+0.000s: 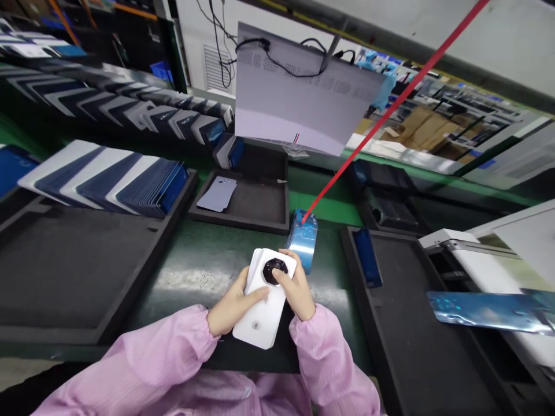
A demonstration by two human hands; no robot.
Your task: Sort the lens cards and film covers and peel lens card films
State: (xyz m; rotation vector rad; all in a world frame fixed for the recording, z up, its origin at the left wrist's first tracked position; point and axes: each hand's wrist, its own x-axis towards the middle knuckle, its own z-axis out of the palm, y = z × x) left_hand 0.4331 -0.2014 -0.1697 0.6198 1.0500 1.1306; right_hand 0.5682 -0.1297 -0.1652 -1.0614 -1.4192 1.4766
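A white phone back panel with a dark octagonal camera window is held over the green bench top. At least one more thin panel shows behind its upper left edge. My left hand is closed around its left side, thumb on the white face. On the right side, my right hand grips the upper part, its thumb over the camera window. Just beyond my right hand lie stacked blue film-covered panels, with the lower end of a red strap in front of them.
A black tray with lilac panels stands ahead. The left tray carries a row of white and dark blue panels; more rows stand behind. To the right, another tray holds blue panels. A grey metal casing hangs above.
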